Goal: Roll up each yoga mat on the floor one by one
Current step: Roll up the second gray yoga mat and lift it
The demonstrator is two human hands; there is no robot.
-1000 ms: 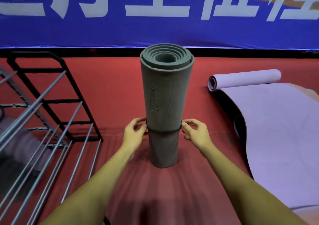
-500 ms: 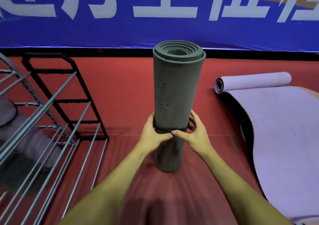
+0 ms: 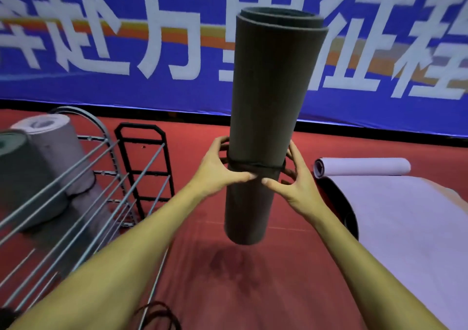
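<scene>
Head view, centre of the frame: I hold the grey mat upright and, by the shadow on the red floor under its lower end, seemingly lifted clear, with my left hand and right hand wrapped around it from either side just below its middle. Both hands are curled onto the roll, thumbs almost meeting at the front on the dark band that cinches it; I judge the hold sits there so the band stays seated and the coils cannot spring loose while the roll is carried on end. One mat is in my grip. At the right edge, one lilac mat lies mostly flat on the floor, only its far end curled into a small scroll, so by my reckoning it has yet to be rolled. At the left, a wire rack holds two rolled mats: a pale roll and a green roll, leaning side by side and touching, apparently stowed there as finished. A second, black frame stands just behind the rack. A dark coil, perhaps spare bands, shows at the bottom edge, too blurred to count. A blue banner with white characters fills the top.
</scene>
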